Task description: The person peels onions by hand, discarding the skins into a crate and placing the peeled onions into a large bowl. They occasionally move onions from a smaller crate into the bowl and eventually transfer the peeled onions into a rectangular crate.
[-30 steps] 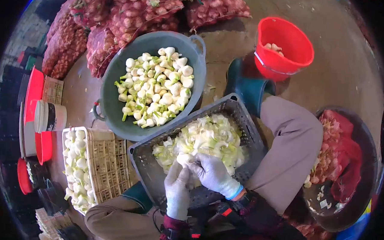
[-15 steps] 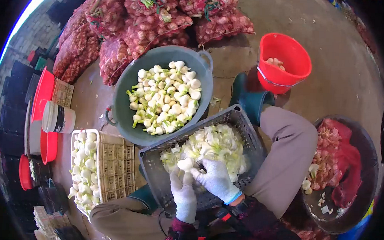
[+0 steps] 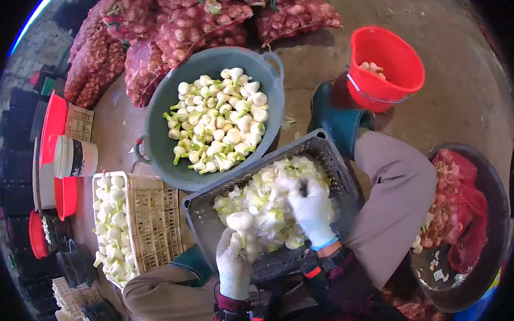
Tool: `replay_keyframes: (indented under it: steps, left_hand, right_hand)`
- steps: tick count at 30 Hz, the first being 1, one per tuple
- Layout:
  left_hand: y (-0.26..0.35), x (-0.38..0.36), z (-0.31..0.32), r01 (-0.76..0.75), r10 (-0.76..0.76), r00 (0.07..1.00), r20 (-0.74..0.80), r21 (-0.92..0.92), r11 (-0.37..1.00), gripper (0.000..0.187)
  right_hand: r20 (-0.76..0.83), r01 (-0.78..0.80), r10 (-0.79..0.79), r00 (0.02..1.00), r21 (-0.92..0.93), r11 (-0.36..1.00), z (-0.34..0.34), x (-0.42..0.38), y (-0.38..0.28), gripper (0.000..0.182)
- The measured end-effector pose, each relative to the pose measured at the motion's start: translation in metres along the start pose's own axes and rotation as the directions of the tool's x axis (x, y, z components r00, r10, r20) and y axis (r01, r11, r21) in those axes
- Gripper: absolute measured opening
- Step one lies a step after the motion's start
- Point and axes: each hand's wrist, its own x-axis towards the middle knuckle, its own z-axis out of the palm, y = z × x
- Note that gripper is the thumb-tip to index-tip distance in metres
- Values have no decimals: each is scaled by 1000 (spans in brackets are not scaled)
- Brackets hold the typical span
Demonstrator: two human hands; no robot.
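Note:
My left hand (image 3: 233, 265), in a pale glove, grips a white garlic bulb (image 3: 240, 221) by its stem, bulb upward, at the front left of the dark crate (image 3: 200, 215). Over the peelings (image 3: 267, 189) in that crate is my right hand (image 3: 311, 206), gloved too and blurred. A dark spot shows at its fingers, and whether it holds something is hidden by the blur. Beyond the crate stands a grey-green tub (image 3: 159, 104) with many peeled bulbs (image 3: 218, 124) with short green stems.
A cream crate (image 3: 157, 219) of white bulbs is at the left. Red net sacks of garlic (image 3: 188, 31) lie at the back. A red bucket (image 3: 387, 63) stands at the back right. At the right is a dark basin (image 3: 495, 228) with unpeeled garlic and red netting.
My right hand has moved away from the bulb, up and to the right over the peelings. The bulb in my left hand now points up and stands clear of my right hand. The view has shifted slightly.

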Motion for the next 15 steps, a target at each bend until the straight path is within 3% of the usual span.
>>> replay_keyframes:
  steps: [2, 3, 4, 5, 6, 7, 8, 9, 11, 12, 13, 14, 15]
  left_hand:
    - [6, -3, 1, -21, 21, 1000, 9, -12, 1000, 37]
    - [13, -5, 0, 33, -33, 999, 19, 2, 999, 37]
    - [25, -9, -6, 64, -64, 998, 4, 18, 998, 37]
    - [32, -3, -25, 13, -10, 994, 109, -27, 1000, 34]
    - [56, -3, -31, -39, 38, 998, 55, 27, 999, 36]
    - [87, 3, -45, -152, 150, 988, 29, 78, 985, 36]
    - [119, 11, -59, -241, 240, 971, 17, 127, 962, 37]
    - [152, 16, -62, -336, 357, 927, -110, 173, 926, 36]
    - [219, 36, -98, -462, 554, 791, -260, 340, 819, 35]
    - [249, 60, -137, -486, 636, 717, -285, 450, 749, 36]
    - [275, 82, -176, -478, 668, 665, -333, 498, 724, 36]
    - [296, 104, -212, -459, 694, 612, -378, 545, 702, 37]
    - [314, 126, -248, -427, 722, 557, -410, 605, 673, 39]
  right_hand:
    - [-36, -28, 25, 999, -77, 997, 2, 4, 28, 21]
    - [65, 54, -36, 997, -314, 948, -5, 0, 27, 33]
    - [268, 108, -29, 963, -283, 953, -15, -7, 13, 41]
    - [378, 102, 28, 925, -319, 942, -10, -13, 28, 44]
    - [416, 18, 125, 901, -324, 946, -5, -19, 36, 47]
    - [408, 100, 72, 910, -385, 917, -4, -21, 35, 48]
    - [382, 70, 80, 921, -361, 930, -2, -22, 33, 44]
    - [392, 41, 68, 917, -264, 964, -4, -18, 31, 38]
    - [369, 76, 59, 927, -340, 937, -1, -11, 43, 33]
    - [381, 5, 127, 916, -327, 945, 2, -8, 44, 32]
    - [353, 97, 19, 935, -308, 947, 6, -7, 50, 31]
    - [338, 119, 23, 941, -395, 911, 9, -7, 55, 30]
    - [365, 27, 125, 923, -384, 923, 9, -6, 31, 29]
